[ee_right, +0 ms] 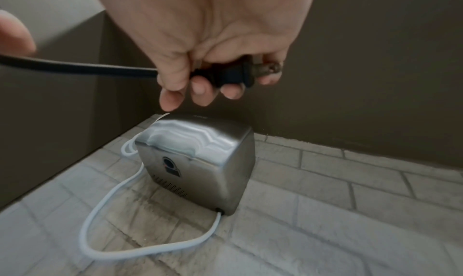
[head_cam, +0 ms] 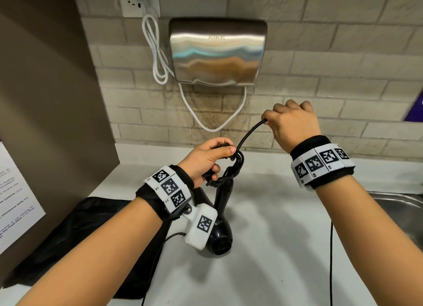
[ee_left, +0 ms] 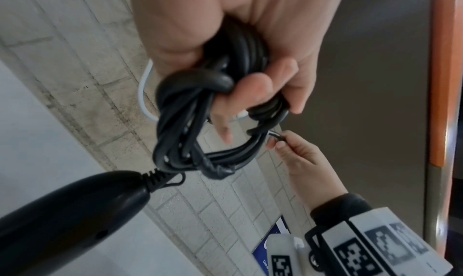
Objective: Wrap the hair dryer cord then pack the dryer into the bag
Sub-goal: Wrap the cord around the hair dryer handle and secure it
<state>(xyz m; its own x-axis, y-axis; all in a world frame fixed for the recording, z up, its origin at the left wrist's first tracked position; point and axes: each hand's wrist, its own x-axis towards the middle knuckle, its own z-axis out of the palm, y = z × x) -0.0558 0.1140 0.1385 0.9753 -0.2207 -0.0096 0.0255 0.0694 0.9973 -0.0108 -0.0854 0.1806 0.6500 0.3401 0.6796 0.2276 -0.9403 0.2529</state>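
The black cord [ee_left: 180, 133] is gathered into a bundle of several loops bunched at the top of the hair dryer's handle, and one free length runs from the bundle up and to the right, taut and nearly straight, to the plug [ee_right: 233, 75]. That slanted run is what the next move seems to turn on: the free end lies above and to the right of the coil, so to finish the wrap it would likely have to come back down and around the loops, or be tucked through them. The left hand [head_cam: 206, 160] has its fingers curled round the coil and grips it just above the handle, so it is the hand nearer the dryer; the right hand [head_cam: 294, 122], raised well apart from the bundle, is closed round the plug and the end of the cord, with the metal prongs sticking out past the fingers. The hair dryer [head_cam: 220, 228] is glossy black, with a ribbed strain relief where the cord enters; it appears to hang handle-up, its rear grille low over the white counter [head_cam: 274, 237]. The black bag [head_cam: 75, 228] lies flat on the counter to the left, not yet used.
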